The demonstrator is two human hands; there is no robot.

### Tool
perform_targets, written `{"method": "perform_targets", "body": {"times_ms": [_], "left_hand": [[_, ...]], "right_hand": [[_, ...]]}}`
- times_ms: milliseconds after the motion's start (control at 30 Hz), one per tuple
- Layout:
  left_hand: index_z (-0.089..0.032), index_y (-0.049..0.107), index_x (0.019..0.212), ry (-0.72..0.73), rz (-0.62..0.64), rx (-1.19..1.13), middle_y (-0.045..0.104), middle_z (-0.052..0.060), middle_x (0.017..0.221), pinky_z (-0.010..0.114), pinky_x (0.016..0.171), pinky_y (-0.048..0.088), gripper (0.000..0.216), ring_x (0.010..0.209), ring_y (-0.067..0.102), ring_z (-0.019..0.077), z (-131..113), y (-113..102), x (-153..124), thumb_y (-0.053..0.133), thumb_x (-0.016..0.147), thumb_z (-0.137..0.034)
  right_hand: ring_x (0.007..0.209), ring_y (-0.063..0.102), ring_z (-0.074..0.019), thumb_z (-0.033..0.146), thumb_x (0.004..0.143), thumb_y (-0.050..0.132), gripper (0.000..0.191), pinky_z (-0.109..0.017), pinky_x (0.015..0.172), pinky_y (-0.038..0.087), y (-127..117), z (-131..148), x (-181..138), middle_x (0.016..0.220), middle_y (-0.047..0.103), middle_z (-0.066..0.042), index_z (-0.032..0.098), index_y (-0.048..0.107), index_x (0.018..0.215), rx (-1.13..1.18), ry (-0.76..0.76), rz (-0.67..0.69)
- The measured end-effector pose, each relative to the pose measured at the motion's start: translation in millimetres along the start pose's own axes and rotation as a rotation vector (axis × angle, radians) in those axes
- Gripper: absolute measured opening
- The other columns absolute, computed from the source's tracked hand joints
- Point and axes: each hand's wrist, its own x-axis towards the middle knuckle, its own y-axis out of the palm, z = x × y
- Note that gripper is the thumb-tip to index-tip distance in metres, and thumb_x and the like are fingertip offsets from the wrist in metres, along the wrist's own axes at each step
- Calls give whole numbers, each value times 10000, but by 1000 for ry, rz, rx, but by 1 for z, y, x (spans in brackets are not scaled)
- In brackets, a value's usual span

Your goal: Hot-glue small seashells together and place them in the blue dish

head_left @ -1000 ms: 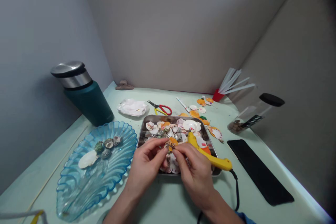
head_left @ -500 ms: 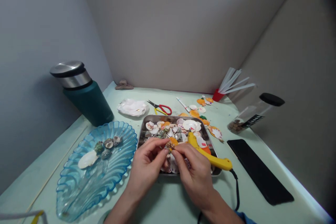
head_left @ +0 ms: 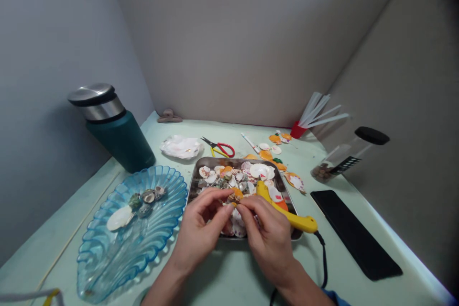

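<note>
Over the near part of a metal tray (head_left: pixel 297 235) full of seashells, my left hand (head_left: pixel 202 227) and my right hand (head_left: pixel 267 229) meet fingertip to fingertip. Both are closed in a pinch on a small brown-and-orange shell (head_left: pixel 234 196); the fingertips partly hide it. A yellow glue gun (head_left: pixel 297 221) lies across the tray's right side, just beyond my right hand, its nozzle pointing away. White, speckled and orange shells (head_left: pixel 238 224) fill the tray below my fingers.
Left stands a blue shell-shaped dish (head_left: pixel 107 256) holding several shells, with a teal bottle (head_left: pixel 120 138) behind. Scissors (head_left: pixel 219 147), white crumpled wrap (head_left: pixel 181 147), a marker (head_left: pixel 250 143) and shell pieces lie farther back. Right are glue sticks (head_left: pixel 315 110), a jar (head_left: pixel 344 155) and a black phone-like slab (head_left: pixel 355 234).
Almost nothing differs. My fingertips have shifted very slightly around the small shell, which stays in the same place over the tray.
</note>
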Motion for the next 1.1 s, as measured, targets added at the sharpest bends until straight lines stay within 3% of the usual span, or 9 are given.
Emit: {"method": "perform_targets", "body": {"times_ms": [233,367,467,633,933,1100], "left_hand": [[-148,687,933,-109,-12,-128,587,-9,644,195,486,457,256,489,516,82,-4,1,0,690,748,-326],[-150,692,932,-136,-15,-135,566,-21,576,191,478,446,266,494,518,94,-5,1,1,707,732,-325],[-156,694,936,-142,-11,-139,552,-28,568,189,480,448,260,501,521,94,-4,1,1,706,736,-321],[-163,693,928,-132,12,-137,562,-24,618,181,489,452,221,508,521,81,-4,0,0,691,757,-304],[-198,696,919,-31,51,-130,613,38,976,199,516,476,151,536,542,58,-3,0,-2,645,803,-280],[-194,639,1087,-93,44,-128,584,-16,642,211,541,487,317,550,545,103,0,0,-2,661,787,-297]], "right_hand": [[739,637,-190,188,887,585,44,-327,672,505,-2,1,1,828,679,-55,187,628,898,6,24,-16],[786,658,-189,219,869,615,208,-317,700,537,-2,1,1,942,695,-63,199,602,1076,30,91,-36],[862,662,-197,178,884,580,184,-324,752,538,-2,2,2,960,701,-62,206,620,1061,79,72,-1],[859,662,-192,129,882,568,177,-324,763,536,-3,2,3,945,703,-58,205,633,1029,112,16,-11],[870,660,-194,94,870,570,201,-321,763,537,-3,1,3,933,695,-63,202,620,1032,85,-54,-53],[850,676,-202,121,877,559,212,-333,758,548,-3,1,2,947,703,-61,220,611,1057,46,-37,-72]]}}
